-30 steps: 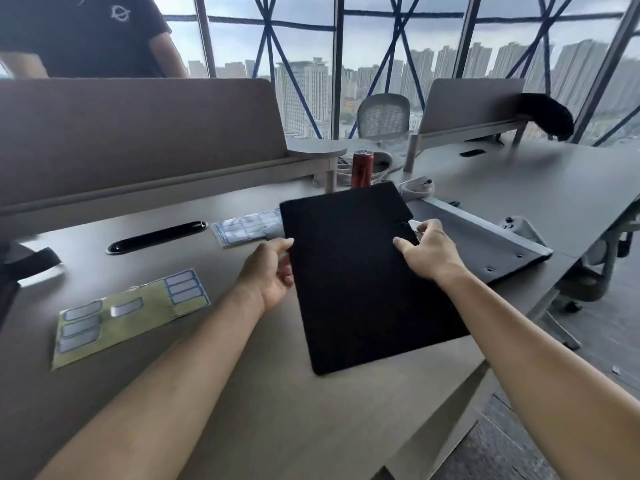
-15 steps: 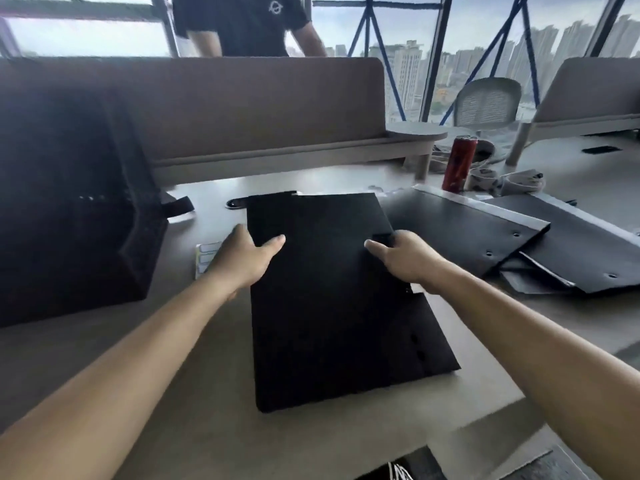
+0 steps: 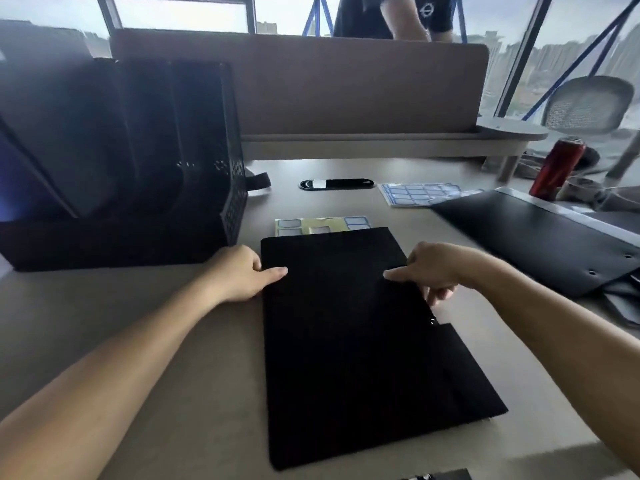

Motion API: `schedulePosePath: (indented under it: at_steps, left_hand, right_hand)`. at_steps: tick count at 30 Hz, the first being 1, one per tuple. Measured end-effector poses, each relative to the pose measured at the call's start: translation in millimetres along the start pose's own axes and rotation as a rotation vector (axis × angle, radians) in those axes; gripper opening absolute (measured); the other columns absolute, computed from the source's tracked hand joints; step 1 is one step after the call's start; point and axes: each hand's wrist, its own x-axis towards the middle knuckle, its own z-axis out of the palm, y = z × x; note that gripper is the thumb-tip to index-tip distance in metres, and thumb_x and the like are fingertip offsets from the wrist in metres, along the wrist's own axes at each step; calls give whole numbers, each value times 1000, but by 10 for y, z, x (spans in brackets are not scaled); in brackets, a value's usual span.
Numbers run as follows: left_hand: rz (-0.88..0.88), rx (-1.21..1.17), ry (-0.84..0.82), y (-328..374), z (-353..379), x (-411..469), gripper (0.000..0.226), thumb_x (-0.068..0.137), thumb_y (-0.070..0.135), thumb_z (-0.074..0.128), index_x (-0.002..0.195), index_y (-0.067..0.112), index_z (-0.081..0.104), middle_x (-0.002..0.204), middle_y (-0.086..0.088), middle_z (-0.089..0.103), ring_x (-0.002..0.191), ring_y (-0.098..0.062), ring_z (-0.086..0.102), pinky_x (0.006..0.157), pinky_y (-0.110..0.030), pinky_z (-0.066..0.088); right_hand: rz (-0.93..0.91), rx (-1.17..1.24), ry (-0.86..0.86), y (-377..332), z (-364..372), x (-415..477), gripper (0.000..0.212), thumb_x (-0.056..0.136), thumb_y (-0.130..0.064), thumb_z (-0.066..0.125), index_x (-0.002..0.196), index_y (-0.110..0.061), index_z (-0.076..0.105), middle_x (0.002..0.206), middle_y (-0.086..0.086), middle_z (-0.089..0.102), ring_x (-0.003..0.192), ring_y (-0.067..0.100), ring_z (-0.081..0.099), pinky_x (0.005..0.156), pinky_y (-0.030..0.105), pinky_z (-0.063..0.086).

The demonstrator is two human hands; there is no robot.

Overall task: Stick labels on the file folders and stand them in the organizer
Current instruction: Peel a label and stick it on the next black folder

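head view: we held a black file folder (image 3: 346,341) by its two long edges at the desk (image 3: 166,341). our left hand (image 3: 239,273) pinched the left edge, thumb on top. our right hand (image 3: 436,268) gripped the right edge, thumb on top and fingers curled beneath. the black organizer (image 3: 138,161) stood just left of the folder's far end. a yellow label sheet (image 3: 322,225) showed at the folder's far edge, partly covered by it. more dark folders (image 3: 536,237) lay to the folder's right, with a red can (image 3: 557,168) farther off on that side.
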Motion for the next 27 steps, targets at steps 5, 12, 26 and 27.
schedulePosePath:
  at_steps: [5,12,26,27]
  left_hand:
    - [48,-66,-160,-84,31,114,55,77,68,65,60,15,62,63,-3,72,46,-7,59,54,-24,47]
    - [80,4,-237,-26,28,212,58,77,72,60,67,15,66,65,0,73,53,-10,67,59,-25,51]
    - [335,82,84,97,243,608,64,91,66,43,133,20,56,138,0,54,128,-25,45,106,-39,38]
    - [328,92,67,64,304,622,65,91,68,40,135,22,54,143,2,50,133,-24,40,110,-40,35]
  right_hand:
    - [83,-52,-122,-24,-217,80,57,93,-55,56,91,1,69,73,8,77,69,25,74,58,25,49]
    - [-193,-139,430,-477,-267,408,40,93,-45,58,83,-7,68,85,11,68,85,29,64,73,35,53]
    - [-475,177,323,-1119,163,1339,18,95,-28,59,108,-29,72,103,2,67,87,20,60,74,24,39]
    - [-481,186,329,-1106,196,1363,21,96,-27,57,110,-31,72,103,0,66,90,19,59,75,25,39]
